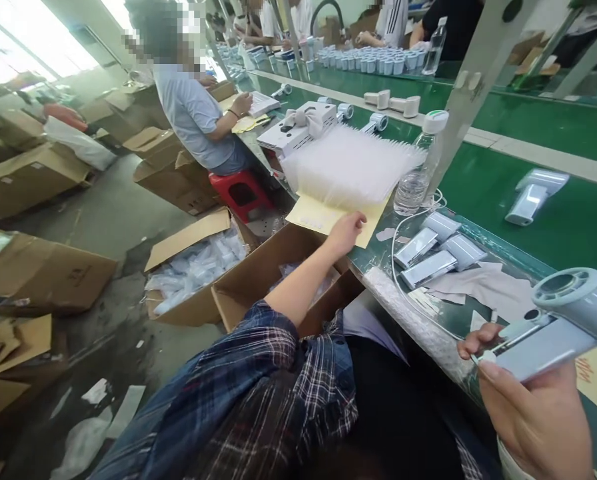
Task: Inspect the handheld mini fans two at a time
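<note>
My right hand (538, 407) grips a pale blue, hair-dryer-shaped device (543, 343) by its handle, its round spoked end facing up. Over a yellow sheet (312, 212) at the bench edge is my left hand (346, 235), fingers curled. Whatever they may pinch is hidden. On that sheet lies a thick stack of thin translucent white pieces (351, 160) with a bristly far edge. Between my hands, several similar devices (431, 263) rest on the bench beside a crumpled grey cloth (483, 287).
A water bottle (416, 177) stands by a slanted metal post (471, 87). Another device (534, 195) lies on the green belt (553, 247). Open cartons (248, 287) with plastic-wrapped things stand below left. A co-worker (193, 113) sits on a red stool (241, 193).
</note>
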`<state>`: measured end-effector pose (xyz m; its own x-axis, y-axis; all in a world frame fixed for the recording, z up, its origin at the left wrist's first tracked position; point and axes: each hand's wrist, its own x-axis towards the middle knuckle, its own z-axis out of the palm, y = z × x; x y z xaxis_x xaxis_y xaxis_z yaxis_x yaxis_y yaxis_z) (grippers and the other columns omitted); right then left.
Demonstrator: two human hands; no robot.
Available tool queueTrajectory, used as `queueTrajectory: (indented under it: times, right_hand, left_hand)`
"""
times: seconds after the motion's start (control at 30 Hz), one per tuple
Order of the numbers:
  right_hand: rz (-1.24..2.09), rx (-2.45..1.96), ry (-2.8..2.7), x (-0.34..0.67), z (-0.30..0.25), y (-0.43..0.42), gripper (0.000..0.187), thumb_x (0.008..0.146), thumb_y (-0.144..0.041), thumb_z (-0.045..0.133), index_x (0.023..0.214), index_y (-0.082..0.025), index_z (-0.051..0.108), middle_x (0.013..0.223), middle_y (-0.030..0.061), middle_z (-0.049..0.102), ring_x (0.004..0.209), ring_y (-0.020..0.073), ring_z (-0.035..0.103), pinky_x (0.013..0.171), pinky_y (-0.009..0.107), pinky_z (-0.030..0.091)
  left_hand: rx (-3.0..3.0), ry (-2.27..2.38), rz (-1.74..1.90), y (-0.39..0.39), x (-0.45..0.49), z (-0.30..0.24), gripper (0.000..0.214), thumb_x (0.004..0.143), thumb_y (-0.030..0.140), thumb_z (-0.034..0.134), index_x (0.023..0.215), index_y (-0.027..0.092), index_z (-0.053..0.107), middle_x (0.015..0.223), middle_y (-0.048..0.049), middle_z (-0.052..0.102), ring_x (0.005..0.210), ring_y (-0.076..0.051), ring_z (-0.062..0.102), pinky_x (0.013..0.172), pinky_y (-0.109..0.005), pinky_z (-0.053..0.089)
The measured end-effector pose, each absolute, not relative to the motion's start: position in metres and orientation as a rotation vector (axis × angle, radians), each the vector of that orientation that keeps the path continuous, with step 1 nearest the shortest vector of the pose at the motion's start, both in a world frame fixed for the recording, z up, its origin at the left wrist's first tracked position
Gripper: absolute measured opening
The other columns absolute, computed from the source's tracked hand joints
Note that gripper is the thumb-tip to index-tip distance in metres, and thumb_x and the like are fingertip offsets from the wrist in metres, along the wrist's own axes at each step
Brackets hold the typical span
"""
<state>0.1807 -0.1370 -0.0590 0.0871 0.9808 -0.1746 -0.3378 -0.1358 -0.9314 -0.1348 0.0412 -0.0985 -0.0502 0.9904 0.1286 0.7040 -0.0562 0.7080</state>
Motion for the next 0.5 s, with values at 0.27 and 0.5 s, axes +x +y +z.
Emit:
queueTrajectory:
  times: [0.27, 0.5]
  right_hand:
    - [1.397, -1.086, -0.758, 0.177, -0.058, -0.140, 0.051, 0.072, -0.028, 0.097, 0.111, -0.032, 0.064, 0.102, 0.0006, 0.067, 0.085, 0.0197, 0.065, 0.074, 0.036, 0.061]
    - [1.372, -1.105, -0.746, 0.183, -0.059, -0.149, 0.052, 0.072, -0.031, 0.097, 0.114, -0.031, 0.065, 0.103, 0.0008, 0.067, 0.083, 0.0190, 0.066, 0.071, 0.032, 0.060]
  left_hand:
    - [2.055, 1.908, 0.775, 0.056, -0.145, -0.075, 0.026, 0.082, 0.012, 0.086, 0.090, 0.021, 0.063, 0.099, -0.0072, 0.067, 0.114, -0.030, 0.058, 0.108, -0.045, 0.047]
    - [2.311, 2.078, 0.774, 0.079, -0.109, -0.052, 0.016, 0.097, 0.015, 0.070, 0.112, 0.021, 0.072, 0.137, -0.0170, 0.066, 0.134, -0.038, 0.052, 0.113, -0.053, 0.039]
